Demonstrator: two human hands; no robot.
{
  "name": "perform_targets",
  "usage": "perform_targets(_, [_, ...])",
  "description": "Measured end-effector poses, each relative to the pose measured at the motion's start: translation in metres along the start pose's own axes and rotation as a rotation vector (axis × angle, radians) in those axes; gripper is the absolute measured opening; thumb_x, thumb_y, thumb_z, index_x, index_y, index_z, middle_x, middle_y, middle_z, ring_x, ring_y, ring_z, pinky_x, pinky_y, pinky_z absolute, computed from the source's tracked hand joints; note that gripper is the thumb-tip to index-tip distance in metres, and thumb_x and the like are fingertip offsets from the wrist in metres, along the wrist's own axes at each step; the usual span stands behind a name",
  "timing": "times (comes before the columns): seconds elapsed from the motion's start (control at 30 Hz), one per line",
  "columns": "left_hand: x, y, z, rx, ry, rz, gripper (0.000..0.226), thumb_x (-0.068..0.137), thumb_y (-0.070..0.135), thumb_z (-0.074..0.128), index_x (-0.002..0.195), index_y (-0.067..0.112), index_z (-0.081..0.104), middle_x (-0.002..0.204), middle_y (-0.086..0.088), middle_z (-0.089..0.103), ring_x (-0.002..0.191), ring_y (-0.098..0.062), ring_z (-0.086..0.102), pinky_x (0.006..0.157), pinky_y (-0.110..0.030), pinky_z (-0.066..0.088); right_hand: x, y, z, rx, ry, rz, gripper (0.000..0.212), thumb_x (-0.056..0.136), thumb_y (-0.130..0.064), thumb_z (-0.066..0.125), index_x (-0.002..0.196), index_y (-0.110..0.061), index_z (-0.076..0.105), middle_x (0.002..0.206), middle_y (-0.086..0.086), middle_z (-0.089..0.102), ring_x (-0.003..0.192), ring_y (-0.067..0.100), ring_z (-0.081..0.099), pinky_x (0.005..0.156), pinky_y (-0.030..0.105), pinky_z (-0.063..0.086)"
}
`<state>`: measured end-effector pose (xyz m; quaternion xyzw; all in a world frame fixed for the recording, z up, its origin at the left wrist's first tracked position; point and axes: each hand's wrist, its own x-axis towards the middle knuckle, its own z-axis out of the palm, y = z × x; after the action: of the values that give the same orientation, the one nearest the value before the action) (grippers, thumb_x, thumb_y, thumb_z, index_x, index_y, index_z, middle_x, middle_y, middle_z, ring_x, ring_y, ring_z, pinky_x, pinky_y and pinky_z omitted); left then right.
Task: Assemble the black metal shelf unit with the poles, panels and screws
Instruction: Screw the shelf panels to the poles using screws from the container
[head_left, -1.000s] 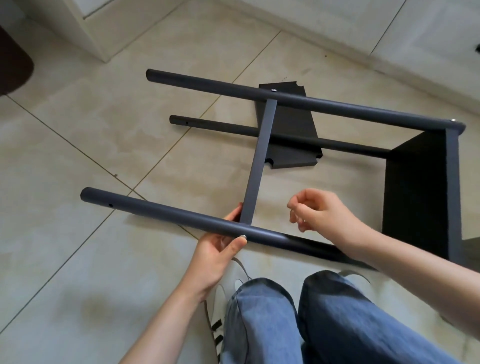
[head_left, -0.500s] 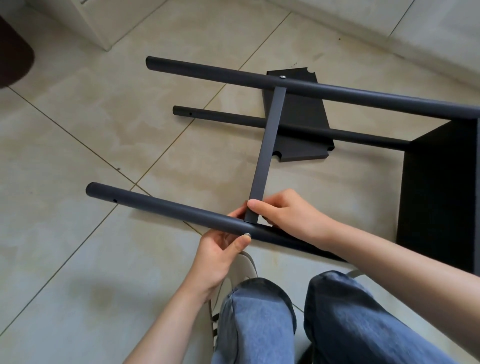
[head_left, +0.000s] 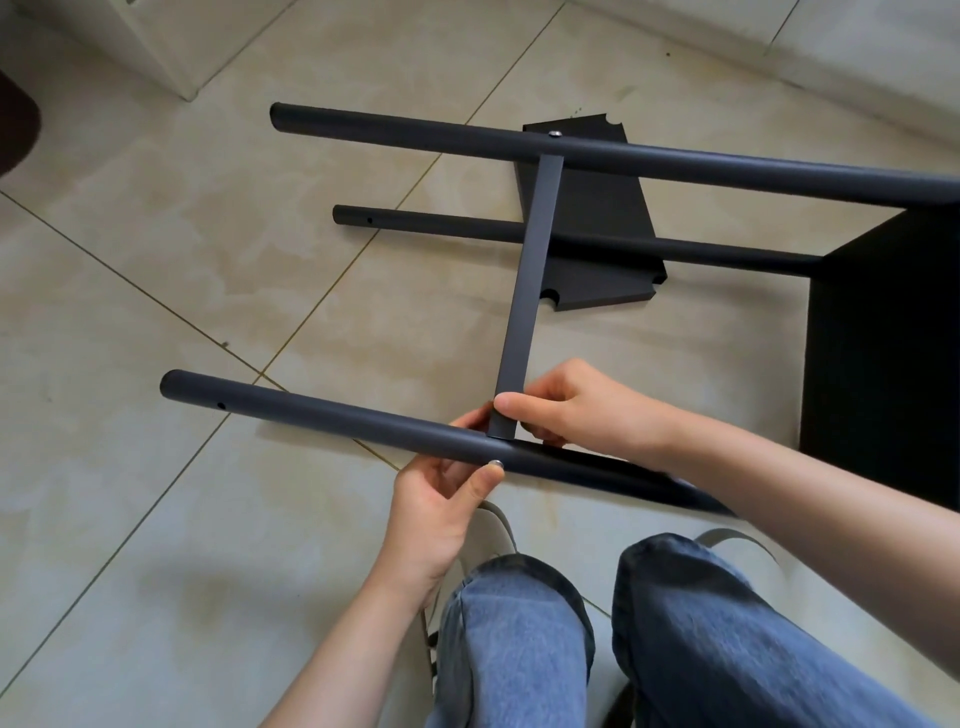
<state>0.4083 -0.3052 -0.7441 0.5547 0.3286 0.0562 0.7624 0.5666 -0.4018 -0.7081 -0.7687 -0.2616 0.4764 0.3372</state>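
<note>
On a tiled floor (head_left: 156, 260), seen from above, a half-built black shelf unit lies on its side. Nearest the viewer, the left hand (head_left: 441, 499) grips the near pole (head_left: 322, 421), fingers curled under it and thumb beside a small silver screw (head_left: 497, 462) set in the pole. Just above, the right hand (head_left: 566, 405) pinches the lower end of a thin panel (head_left: 530, 291) seen edge-on where it meets that pole. Its far end joins the far pole (head_left: 675, 161) at another screw (head_left: 555, 134). Between them a third pole (head_left: 441, 226) crosses over a loose flat panel (head_left: 597, 244) (notched at its corners). At right stands an attached panel (head_left: 883, 353). Blue-jeaned knees (head_left: 519, 639) fill the foreground
</note>
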Motion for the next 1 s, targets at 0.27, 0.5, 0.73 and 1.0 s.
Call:
perform_targets(0.27, [-0.017, 0.005, 0.004, 0.521, 0.593, 0.140, 0.067, 0.053, 0.033, 0.096, 0.089, 0.020, 0.041, 0.084, 0.004, 0.038, 0.075, -0.017, 0.039, 0.069, -0.021, 0.039, -0.003, 0.000, 0.000, -0.094, 0.005, -0.012, 0.054, 0.098, -0.048, 0.050, 0.058, -0.014, 0.039, 0.061, 0.005, 0.033, 0.053, 0.013, 0.027, 0.057, 0.030, 0.028])
perform_targets(0.5, [0.011, 0.035, -0.032, 1.276, 0.235, 0.667, 0.077, 0.066, 0.075, 0.067, 0.118, 0.018, 0.063, 0.121, -0.001, 0.057, 0.118, -0.027, 0.047, 0.104, -0.042, 0.037, 0.000, -0.006, -0.009, -0.063, 0.080, 0.024, 0.051, 0.089, -0.050, 0.064, 0.065, -0.008, 0.051, 0.062, 0.007, 0.034, 0.057, 0.018, 0.033, 0.056, 0.028, 0.028])
perform_targets(0.73, [0.033, 0.067, -0.031, 1.367, -0.232, 0.378, 0.049, 0.071, 0.074, 0.065, 0.095, 0.031, 0.069, 0.083, 0.015, 0.068, 0.080, -0.014, 0.063, 0.068, -0.033, 0.048, 0.016, -0.011, -0.014, -0.043, 0.319, 0.010, 0.056, 0.092, -0.047, 0.062, 0.057, -0.016, 0.031, 0.054, -0.001, 0.021, 0.046, 0.012, 0.017, 0.040, 0.023, 0.016])
perform_targets(1.0, [0.037, 0.060, -0.033, 1.319, -0.245, 0.521, 0.052, 0.069, 0.076, 0.055, 0.083, 0.028, 0.070, 0.072, 0.016, 0.066, 0.066, -0.009, 0.052, 0.069, -0.018, 0.038, 0.015, -0.007, -0.015, -0.011, 0.324, -0.013, 0.058, 0.093, -0.042, 0.063, 0.051, -0.016, 0.031, 0.051, -0.002, 0.020, 0.043, 0.013, 0.018, 0.038, 0.023, 0.018])
